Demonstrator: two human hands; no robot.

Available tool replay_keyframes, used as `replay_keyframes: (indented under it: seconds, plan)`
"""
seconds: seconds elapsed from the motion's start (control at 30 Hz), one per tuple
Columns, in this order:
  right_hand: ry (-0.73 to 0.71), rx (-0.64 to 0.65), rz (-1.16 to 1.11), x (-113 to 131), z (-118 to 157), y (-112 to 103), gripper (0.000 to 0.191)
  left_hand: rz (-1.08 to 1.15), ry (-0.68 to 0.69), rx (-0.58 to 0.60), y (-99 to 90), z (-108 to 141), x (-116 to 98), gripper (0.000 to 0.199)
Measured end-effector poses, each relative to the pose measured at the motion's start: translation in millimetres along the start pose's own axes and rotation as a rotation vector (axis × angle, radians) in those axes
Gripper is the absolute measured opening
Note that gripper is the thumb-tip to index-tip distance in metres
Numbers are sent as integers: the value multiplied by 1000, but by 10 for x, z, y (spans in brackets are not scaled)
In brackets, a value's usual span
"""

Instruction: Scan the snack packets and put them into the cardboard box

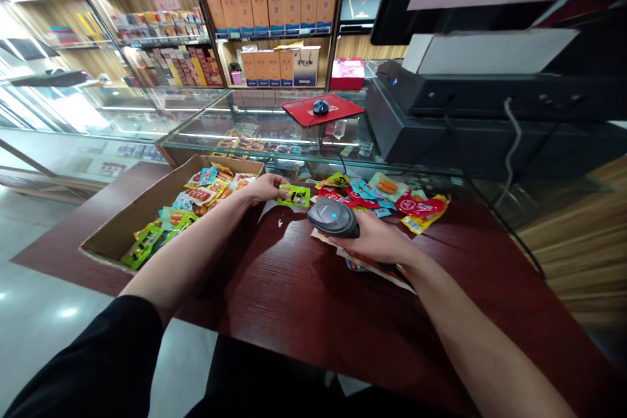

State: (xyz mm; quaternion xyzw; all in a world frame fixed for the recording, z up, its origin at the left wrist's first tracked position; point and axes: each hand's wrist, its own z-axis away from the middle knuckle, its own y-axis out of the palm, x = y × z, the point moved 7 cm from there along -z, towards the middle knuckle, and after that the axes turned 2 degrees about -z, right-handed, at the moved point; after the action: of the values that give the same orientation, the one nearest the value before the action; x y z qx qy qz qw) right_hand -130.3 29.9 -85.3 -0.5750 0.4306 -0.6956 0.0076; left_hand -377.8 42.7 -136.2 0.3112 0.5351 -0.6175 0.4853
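My left hand pinches the left end of a green snack packet just above the dark red table. In my right hand is a dark grey barcode scanner, its head close to the packet's right end. Beneath the scanner and my right hand lie more packets, partly covered. A loose pile of snack packets in red, blue and yellow spreads behind the scanner. Left of my left forearm stands an open cardboard box holding several sausage packets, some hidden by the arm.
Behind the table runs a glass display counter with a red mouse pad and a computer mouse on it. Black equipment with hanging cables stands at the right. Shelves of boxed goods line the back.
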Motion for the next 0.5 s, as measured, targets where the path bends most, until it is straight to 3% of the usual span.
replay_keyframes:
  seconds: [0.3,0.5]
  plan:
    - [18,-8,13,-19,16,-2,46,-78,-6,55,32,13,-8,23]
    - [2,4,7,-24,4,9,47,-17,-7,37,38,73,-102,29]
